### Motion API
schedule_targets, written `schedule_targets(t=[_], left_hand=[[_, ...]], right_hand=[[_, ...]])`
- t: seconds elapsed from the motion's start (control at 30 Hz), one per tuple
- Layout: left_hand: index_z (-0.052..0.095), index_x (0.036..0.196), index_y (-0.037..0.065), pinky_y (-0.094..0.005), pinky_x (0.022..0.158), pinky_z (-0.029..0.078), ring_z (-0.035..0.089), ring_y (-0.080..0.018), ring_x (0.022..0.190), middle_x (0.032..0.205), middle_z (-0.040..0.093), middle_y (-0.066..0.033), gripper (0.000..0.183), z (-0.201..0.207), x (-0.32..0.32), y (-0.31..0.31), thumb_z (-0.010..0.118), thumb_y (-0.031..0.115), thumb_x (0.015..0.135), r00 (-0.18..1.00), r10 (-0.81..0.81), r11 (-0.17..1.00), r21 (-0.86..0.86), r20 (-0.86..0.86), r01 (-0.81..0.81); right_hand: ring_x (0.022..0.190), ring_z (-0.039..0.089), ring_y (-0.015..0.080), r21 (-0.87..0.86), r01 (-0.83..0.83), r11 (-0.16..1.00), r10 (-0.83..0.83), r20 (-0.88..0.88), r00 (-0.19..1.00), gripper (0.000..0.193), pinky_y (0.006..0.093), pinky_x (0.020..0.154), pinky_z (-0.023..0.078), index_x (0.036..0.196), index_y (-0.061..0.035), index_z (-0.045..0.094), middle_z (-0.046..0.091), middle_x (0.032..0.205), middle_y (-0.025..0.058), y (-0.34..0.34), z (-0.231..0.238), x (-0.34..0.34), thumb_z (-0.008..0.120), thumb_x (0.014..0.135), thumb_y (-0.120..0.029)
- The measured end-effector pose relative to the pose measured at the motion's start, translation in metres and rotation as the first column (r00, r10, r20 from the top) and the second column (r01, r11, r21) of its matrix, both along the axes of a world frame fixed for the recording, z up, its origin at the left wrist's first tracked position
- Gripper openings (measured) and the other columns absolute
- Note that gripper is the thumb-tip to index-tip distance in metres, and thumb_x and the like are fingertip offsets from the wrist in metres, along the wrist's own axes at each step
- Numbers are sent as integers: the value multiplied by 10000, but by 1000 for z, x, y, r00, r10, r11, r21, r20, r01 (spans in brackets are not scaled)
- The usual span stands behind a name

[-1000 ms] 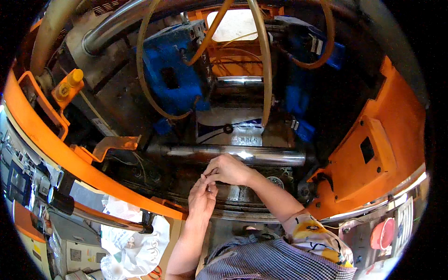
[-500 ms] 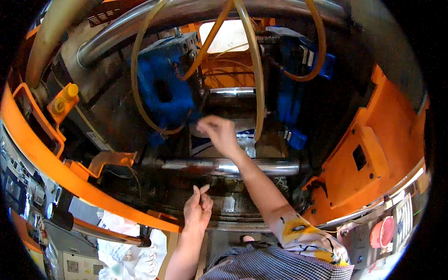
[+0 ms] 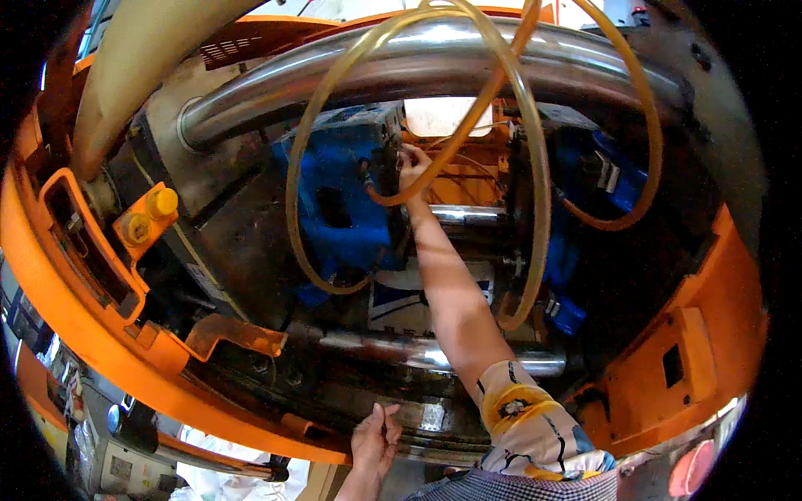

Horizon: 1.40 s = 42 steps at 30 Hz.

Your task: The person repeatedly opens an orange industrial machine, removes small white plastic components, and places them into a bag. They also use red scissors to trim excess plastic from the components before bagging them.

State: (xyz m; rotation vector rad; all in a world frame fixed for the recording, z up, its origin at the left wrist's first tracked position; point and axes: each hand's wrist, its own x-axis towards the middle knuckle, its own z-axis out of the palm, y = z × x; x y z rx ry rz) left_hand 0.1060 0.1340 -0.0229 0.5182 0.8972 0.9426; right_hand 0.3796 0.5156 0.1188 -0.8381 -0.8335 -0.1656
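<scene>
My right arm stretches far into the machine. My right hand [image 3: 412,173] is at the upper inner face of the left blue mould block [image 3: 322,188], behind an amber hose [image 3: 443,159]. Its fingers are bent together; whatever lies between them is too small to make out. Low down, by the machine's front edge, is my left hand [image 3: 375,438]. Its fingers are curled with thumb and forefinger close together, and I cannot see what, if anything, they hold. Facing the left block across a gap stands the right blue mould block [image 3: 561,250].
Thick steel bars cross above [image 3: 434,54] and below [image 3: 418,346] the blocks. Clear hoses [image 3: 298,167] loop in front. An orange guard frame [image 3: 100,359] curves along the left, an orange panel [image 3: 668,367] on the right. A printed sheet [image 3: 401,301] lies beneath the gap.
My right hand has gone up and deeper, from below the left block to its upper inner face. My left hand stays low near the front edge. The whole view has shifted.
</scene>
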Motion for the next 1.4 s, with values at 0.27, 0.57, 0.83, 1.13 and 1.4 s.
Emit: schedule_targets(t=[0.27,0.57,0.83,1.13,1.4], left_hand=[[504,1075,-105,-231,474,293,365,-106,516,554,409,-14,446,3,5,4,529,307,903,998,64,994,-84,3,-64],[520,1014,-50,-220,427,283,381,-108,495,557,413,-2,410,-5,4,4,525,343,900,999,-16,999,-29,-42,15],[536,1029,-74,-225,434,277,363,-96,500,577,425,-1,409,-10,10,-1,521,316,908,999,-44,998,-41,-22,43],[523,1039,-57,-217,380,250,379,-94,490,579,440,1,376,-7,17,-8,508,299,916,996,-77,997,-26,-35,76],[516,1045,-68,-215,394,268,375,-93,484,575,437,4,390,-14,16,-16,514,299,913,997,-54,997,-63,-49,51]], right_hand=[[775,632,233,-127,-55,990,50,-40,998,280,328,726,467,1069,-3,548,666,823,119,-26,21,-19,606,805,-76],[835,636,288,-189,246,951,-206,209,956,428,371,737,470,1163,11,500,667,907,129,-13,8,-13,604,752,-44],[859,576,382,-311,223,924,-80,414,907,725,429,794,422,1333,103,235,613,970,199,-32,4,-24,547,684,22],[1155,472,236,-252,-201,947,241,142,960,616,275,942,356,1327,30,316,521,1223,172,-11,-51,25,358,724,148],[1170,447,349,-476,-33,879,175,257,951,620,326,941,355,1321,-52,316,541,1174,193,-53,-39,-13,405,720,71]])
